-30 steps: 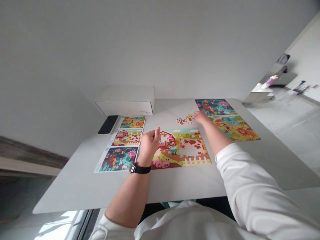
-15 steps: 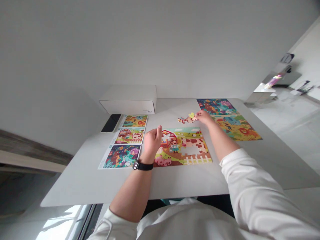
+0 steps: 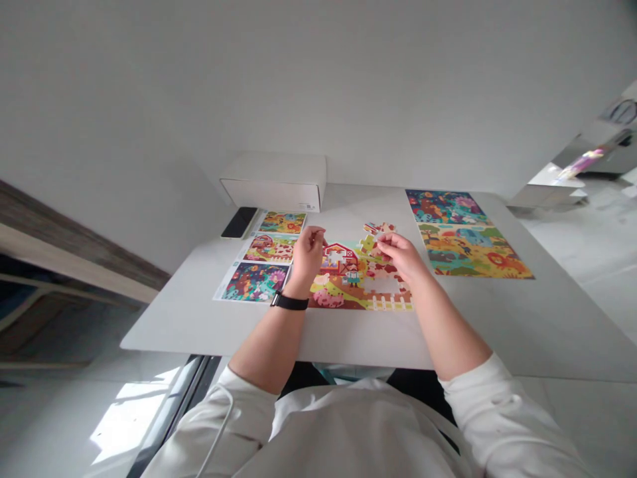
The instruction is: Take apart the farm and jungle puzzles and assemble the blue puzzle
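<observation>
A farm jigsaw puzzle (image 3: 343, 292) lies in front of me, with gaps in the barn and around the cow. My right hand (image 3: 401, 253) pinches a yellow-green puzzle piece (image 3: 368, 245) just above the puzzle's upper right part. Over the left edge of the puzzle, my left hand (image 3: 308, 255) is closed, its fingers curled inward; whether anything is in them is hidden. Several loose puzzle pieces (image 3: 381, 228) lie behind the puzzle, beyond my right hand.
Left of the puzzle is a reference sheet (image 3: 253, 281) with three pictures. A black phone (image 3: 240, 222) and a white box (image 3: 273, 192) sit behind it. Two finished-looking picture boards (image 3: 470, 242) lie at the right. A wall rises behind the table (image 3: 199, 325).
My right hand has come back from the loose pieces toward the puzzle, carrying the yellow-green piece. My left hand's raised thumb has folded in. The view has shifted somewhat.
</observation>
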{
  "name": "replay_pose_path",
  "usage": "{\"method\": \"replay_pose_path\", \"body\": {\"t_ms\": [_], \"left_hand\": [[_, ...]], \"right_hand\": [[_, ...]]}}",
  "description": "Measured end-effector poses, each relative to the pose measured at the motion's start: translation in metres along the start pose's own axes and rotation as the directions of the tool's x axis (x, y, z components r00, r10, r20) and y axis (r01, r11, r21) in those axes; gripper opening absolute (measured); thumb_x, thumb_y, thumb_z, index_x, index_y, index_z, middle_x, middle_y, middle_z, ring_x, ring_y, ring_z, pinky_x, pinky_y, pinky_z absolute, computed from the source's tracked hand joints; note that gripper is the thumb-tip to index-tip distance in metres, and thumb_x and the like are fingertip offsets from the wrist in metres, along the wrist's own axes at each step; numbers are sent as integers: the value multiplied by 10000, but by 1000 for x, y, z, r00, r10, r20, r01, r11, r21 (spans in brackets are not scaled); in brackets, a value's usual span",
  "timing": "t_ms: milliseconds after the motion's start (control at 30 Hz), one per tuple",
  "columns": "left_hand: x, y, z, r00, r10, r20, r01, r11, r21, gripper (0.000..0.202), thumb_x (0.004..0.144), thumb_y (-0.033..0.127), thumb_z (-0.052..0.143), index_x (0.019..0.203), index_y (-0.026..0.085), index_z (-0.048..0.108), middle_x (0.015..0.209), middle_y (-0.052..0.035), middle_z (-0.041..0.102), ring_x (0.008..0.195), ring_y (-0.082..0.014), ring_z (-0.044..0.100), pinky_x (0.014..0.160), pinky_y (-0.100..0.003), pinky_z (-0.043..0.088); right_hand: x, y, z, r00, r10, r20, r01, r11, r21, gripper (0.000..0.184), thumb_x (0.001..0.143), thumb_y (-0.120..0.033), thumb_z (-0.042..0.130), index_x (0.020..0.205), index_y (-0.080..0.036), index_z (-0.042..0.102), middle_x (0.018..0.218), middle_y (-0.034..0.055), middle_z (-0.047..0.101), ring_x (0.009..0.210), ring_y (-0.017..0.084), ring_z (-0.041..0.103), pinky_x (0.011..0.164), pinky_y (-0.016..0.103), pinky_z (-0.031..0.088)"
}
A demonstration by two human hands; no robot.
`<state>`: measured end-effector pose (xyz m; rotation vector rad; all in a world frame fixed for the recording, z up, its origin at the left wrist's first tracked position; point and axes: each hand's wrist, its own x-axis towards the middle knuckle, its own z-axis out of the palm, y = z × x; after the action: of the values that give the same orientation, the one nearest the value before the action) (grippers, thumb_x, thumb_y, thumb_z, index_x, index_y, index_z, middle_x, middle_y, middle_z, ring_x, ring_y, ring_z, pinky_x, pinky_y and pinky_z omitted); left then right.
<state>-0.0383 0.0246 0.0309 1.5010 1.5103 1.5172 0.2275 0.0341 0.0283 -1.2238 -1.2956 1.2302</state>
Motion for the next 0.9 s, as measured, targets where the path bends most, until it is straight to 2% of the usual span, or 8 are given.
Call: {"method": "replay_pose_path", "body": {"t_ms": [100, 200, 300, 400, 500, 567, 733, 900], "left_hand": [[4, -6, -4, 999, -33, 12, 33, 999, -28, 287, 956, 494, 643, 967, 208, 672, 847, -26, 727, 639, -126, 587, 612, -243, 447], [6, -10, -6, 997, -82, 14, 82, 996, -27, 392, 914, 588, 692, 819, 213, 624, 721, -5, 669, 605, -126, 553, 579, -245, 413], [3, -10, -4, 994, -92, 61, 93, 995, -17, 520, 947, 673, 621, 696, 221, 566, 599, 12, 570, 558, -122, 508, 545, -251, 375], [-5, -4, 3, 970, -77, 232, 80, 997, -1, 536, 949, 694, 611, 718, 210, 625, 641, -9, 630, 568, -123, 539, 541, -249, 388], [-14, 2, 11, 902, -71, 426, 75, 997, 7, 465, 900, 654, 697, 853, 193, 728, 683, -16, 680, 577, -130, 564, 529, -245, 398], [-18, 4, 15, 865, -64, 498, 74, 997, -1, 446, 890, 629, 718, 877, 184, 744, 661, -12, 672, 568, -130, 558, 522, -243, 393], [-20, 3, 17, 847, -65, 527, 96, 995, -31, 440, 887, 621, 723, 833, 185, 718, 632, -13, 660, 555, -126, 538, 518, -242, 398], [-19, 2, 18, 843, -108, 527, 174, 982, -77, 477, 832, 662, 774, 820, 191, 696, 648, -24, 680, 554, -131, 558, 514, -247, 424]], "right_hand": [[-5, 11, 14, 1000, 5, -2, -5, 1000, 5, 533, 671, -653, 871, 944, -237, 680, 858, -1, 723, 785, 179, 687, 657, 274, 521], [-6, 20, 19, 1000, -12, 11, 12, 1000, -17, 541, 678, -677, 868, 930, -233, 691, 843, 1, 730, 764, 174, 677, 662, 277, 516], [-7, 24, 19, 999, -25, 35, 26, 999, -30, 526, 711, -679, 849, 951, -232, 709, 856, 10, 746, 779, 182, 689, 674, 283, 523], [-7, 25, 17, 998, -38, 46, 41, 997, -68, 497, 757, -663, 821, 987, -233, 726, 888, 21, 763, 787, 183, 695, 695, 293, 537], [-9, 23, 16, 997, -51, 61, 57, 994, -93, 472, 778, -645, 814, 998, -235, 733, 920, 32, 779, 785, 183, 698, 714, 304, 558], [-11, 20, 17, 996, -53, 77, 60, 994, -86, 459, 772, -631, 827, 989, -237, 736, 937, 36, 785, 790, 185, 704, 720, 309, 573], [-14, 11, 15, 996, -28, 82, 33, 998, -62, 446, 794, -644, 807, 994, -251, 742, 956, 39, 779, 811, 201, 720, 692, 313, 590], [-8, 0, -9, 998, -68, -1, 68, 993, -98, 468, 854, -688, 734, 1032, -256, 723, 1023, 55, 792, 885, 197, 732, 729, 296, 580]]}}
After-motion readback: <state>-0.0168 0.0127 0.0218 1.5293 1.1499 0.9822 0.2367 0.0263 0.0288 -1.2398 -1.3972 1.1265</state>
